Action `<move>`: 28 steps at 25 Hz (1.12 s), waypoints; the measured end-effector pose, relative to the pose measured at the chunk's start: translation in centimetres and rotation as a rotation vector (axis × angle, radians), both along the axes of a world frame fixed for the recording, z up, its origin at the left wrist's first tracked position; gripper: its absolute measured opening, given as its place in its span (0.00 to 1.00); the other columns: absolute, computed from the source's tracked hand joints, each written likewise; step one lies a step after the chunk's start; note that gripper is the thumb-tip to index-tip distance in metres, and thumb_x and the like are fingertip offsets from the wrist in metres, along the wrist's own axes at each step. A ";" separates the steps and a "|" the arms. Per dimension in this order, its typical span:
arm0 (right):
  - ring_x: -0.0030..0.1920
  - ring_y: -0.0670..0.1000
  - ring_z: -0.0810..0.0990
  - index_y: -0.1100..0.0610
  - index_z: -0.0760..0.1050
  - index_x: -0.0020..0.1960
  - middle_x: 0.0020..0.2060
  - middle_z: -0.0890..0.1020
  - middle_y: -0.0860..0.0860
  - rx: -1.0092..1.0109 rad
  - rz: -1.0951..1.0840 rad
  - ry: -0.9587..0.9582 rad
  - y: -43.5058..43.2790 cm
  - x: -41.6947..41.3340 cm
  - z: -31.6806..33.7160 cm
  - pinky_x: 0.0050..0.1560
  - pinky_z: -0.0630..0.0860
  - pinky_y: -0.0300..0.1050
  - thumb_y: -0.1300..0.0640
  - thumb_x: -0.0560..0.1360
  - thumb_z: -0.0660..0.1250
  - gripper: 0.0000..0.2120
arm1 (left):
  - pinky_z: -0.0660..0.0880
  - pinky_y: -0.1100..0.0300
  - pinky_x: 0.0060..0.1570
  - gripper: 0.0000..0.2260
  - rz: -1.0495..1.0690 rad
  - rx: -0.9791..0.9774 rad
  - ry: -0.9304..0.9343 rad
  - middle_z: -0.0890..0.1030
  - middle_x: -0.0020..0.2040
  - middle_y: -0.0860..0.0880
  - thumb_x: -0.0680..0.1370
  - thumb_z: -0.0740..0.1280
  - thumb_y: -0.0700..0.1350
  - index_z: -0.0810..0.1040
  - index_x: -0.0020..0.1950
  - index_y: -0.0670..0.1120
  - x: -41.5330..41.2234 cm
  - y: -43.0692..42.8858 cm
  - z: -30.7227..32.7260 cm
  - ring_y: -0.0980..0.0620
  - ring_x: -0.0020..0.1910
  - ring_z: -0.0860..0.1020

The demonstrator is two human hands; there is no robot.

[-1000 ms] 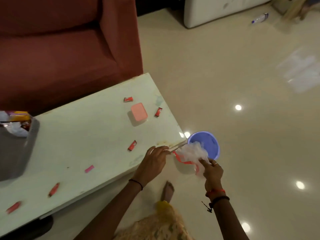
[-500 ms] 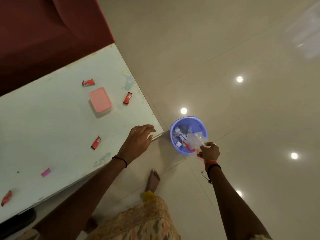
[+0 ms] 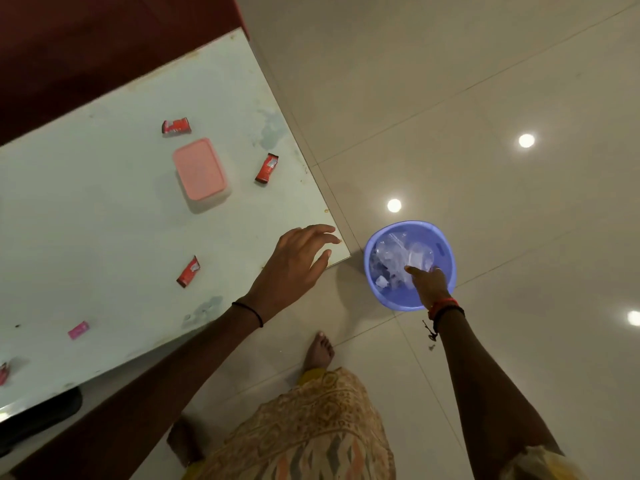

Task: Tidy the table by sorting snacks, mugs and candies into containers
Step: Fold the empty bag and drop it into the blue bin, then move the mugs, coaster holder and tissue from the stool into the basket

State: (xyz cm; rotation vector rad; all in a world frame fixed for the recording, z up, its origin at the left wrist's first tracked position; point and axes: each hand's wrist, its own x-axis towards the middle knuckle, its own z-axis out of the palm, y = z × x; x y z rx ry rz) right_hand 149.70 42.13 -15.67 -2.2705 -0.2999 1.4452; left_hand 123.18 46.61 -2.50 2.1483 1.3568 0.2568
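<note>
A blue plastic bin [image 3: 447,261] stands on the floor by the table's corner, holding clear crumpled wrappers [image 3: 403,256]. My right hand [image 3: 427,282] reaches into it, fingers spread, touching the wrappers but holding nothing that I can see. My left hand [image 3: 298,265] hovers open over the pale table [image 3: 104,237] near its corner. Red candy wrappers lie on the table: one [image 3: 176,126] at the back, one [image 3: 267,168] near the right edge, one [image 3: 188,271] in front. A closed pink-lidded box [image 3: 201,171] sits between them. A small pink candy [image 3: 78,330] lies further left.
A dark red sofa [image 3: 86,43] borders the table at the back. Another red wrapper [image 3: 3,373] lies at the left edge of the view. My bare foot [image 3: 318,351] stands on the glossy tile floor between table and bin. A black object [image 3: 38,417] sits under the table's front.
My right hand carried the clear wrapper with red trim from the table's edge down into the blue bin and let it go. My view tilted down; the left hand stayed by the corner.
</note>
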 end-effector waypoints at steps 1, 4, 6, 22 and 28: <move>0.43 0.54 0.70 0.59 0.69 0.50 0.44 0.72 0.55 0.027 -0.045 -0.001 -0.1 -0.2 0.1 0.44 0.68 0.45 0.64 0.74 0.68 0.08 | 0.66 0.55 0.64 0.10 0.010 -0.002 -0.003 0.77 0.63 0.48 0.79 0.61 0.43 0.76 0.58 0.45 -0.2 -0.2 -0.1 0.51 0.63 0.74; 0.44 0.54 0.70 0.66 0.72 0.48 0.43 0.73 0.57 0.039 -0.045 -0.052 -1.0 -0.8 1.5 0.41 0.68 0.42 0.68 0.74 0.64 0.03 | 0.66 0.54 0.64 0.09 0.037 -0.015 -0.001 0.76 0.63 0.49 0.78 0.62 0.42 0.76 0.58 0.46 -1.2 -1.2 0.6 0.52 0.63 0.74; 0.47 0.58 0.73 0.73 0.73 0.54 0.45 0.74 0.59 0.015 0.049 -0.146 -1.5 -1.7 3.3 0.44 0.70 0.45 0.68 0.74 0.63 0.10 | 0.66 0.54 0.64 0.09 0.053 -0.015 0.004 0.76 0.63 0.49 0.78 0.62 0.42 0.76 0.58 0.47 -2.0 -1.7 1.6 0.52 0.62 0.74; 0.60 0.58 0.73 0.64 0.71 0.64 0.60 0.72 0.63 0.467 0.663 -0.226 -1.3 -31.3 28.8 0.62 0.66 0.41 0.68 0.74 0.62 0.18 | 0.69 0.53 0.63 0.09 0.590 0.129 -0.116 0.75 0.63 0.49 0.77 0.63 0.39 0.77 0.56 0.46 -23.1 -7.9 18.1 0.50 0.60 0.76; 0.56 0.56 0.74 0.61 0.72 0.61 0.61 0.71 0.60 0.517 0.886 -0.167 -6.2 -47.1 33.4 0.57 0.66 0.35 0.67 0.74 0.61 0.15 | 0.72 0.51 0.62 0.09 0.837 0.170 -0.144 0.77 0.61 0.46 0.77 0.64 0.38 0.78 0.56 0.44 -38.0 -16.9 20.8 0.49 0.61 0.76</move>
